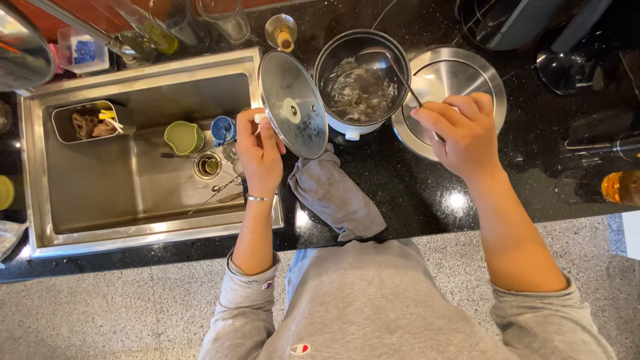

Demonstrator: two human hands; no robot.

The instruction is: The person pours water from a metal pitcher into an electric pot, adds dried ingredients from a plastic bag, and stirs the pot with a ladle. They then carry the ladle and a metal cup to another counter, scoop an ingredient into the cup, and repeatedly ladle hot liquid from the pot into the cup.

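Note:
My left hand [259,148] grips the knob of a round glass pot lid [293,105], holding it tilted on edge between the sink and the pot. My right hand [460,130] holds the handle of a metal ladle [390,67] whose bowl dips into a white electric pot [361,83] of steaming food on the black counter. A crumpled grey cloth [337,197] lies on the counter just below the lid.
A round steel lid [460,80] is set in the counter right of the pot. The steel sink [133,200] at left holds a green cup [183,137], a blue cup [223,128], utensils and a caddy. Bottles and glasses stand behind; an amber bottle [621,187] lies far right.

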